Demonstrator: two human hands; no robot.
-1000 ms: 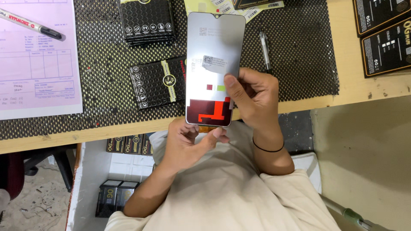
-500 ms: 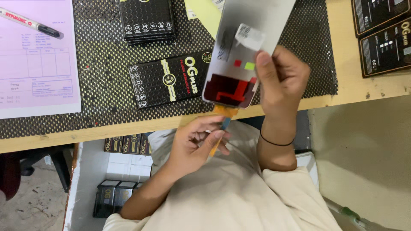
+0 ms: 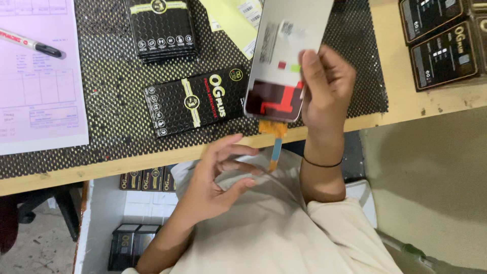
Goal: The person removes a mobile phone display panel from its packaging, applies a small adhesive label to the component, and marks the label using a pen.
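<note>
Head view: phone screen panel [image 3: 286, 56] held tilted above the black mesh mat [image 3: 109, 101], right hand [image 3: 324, 86] clamped on its lower right edge. An orange ribbon cable [image 3: 274, 138] hangs from its lower end. Left hand [image 3: 218, 175] is below the panel, fingers loosely curled, holding nothing. Left of the panel lie a black packet [image 3: 195, 101], a packet stack [image 3: 162, 28], a pink form [image 3: 38, 96] and a marker pen [image 3: 33, 43]. Wooden bench [image 3: 406, 101] underneath; boxes [image 3: 446, 43] to the right.

I see a grey display panel [image 3: 289, 56] with red and black patches, black-and-yellow boxes [image 3: 195, 101] on black honeycomb-dotted matting [image 3: 111, 86], and pink paper [image 3: 38, 96].
</note>
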